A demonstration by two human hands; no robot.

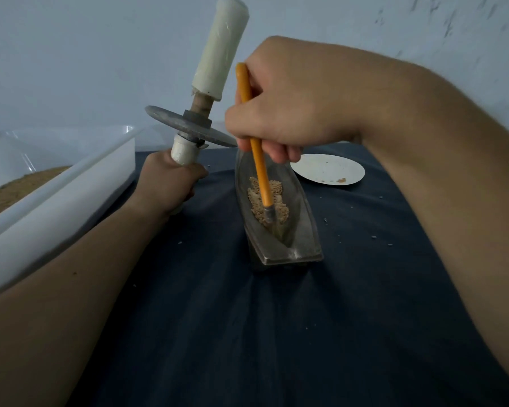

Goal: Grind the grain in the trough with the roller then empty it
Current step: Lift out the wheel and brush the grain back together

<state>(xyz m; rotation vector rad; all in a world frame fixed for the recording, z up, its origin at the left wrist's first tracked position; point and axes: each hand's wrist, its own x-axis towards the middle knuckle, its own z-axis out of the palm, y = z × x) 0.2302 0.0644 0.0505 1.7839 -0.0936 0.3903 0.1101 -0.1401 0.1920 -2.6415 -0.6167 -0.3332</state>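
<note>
1. I see the metal trough (303,227) standing mid-table on the dark cloth (247,333), with a small heap of grain (282,214) in its hollow.
2. The right hand (285,113) clenches an orange-handled brush (257,154), its tip down in the grain.
3. The left hand (168,183) grips the roller (185,126) by its lower handle, upright and clear of the trough, to its left.
4. A white plate (326,168) lies behind the trough, and a white bin (71,183) sits far left.

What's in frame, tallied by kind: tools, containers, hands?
Tools: 2 (grey metal disc roller with white-wrapped handles, orange-handled brush)
Containers: 3 (boat-shaped metal trough, round white plate, white plastic bin)
Hands: 2 (left hand, right hand)
Total: 7
</note>
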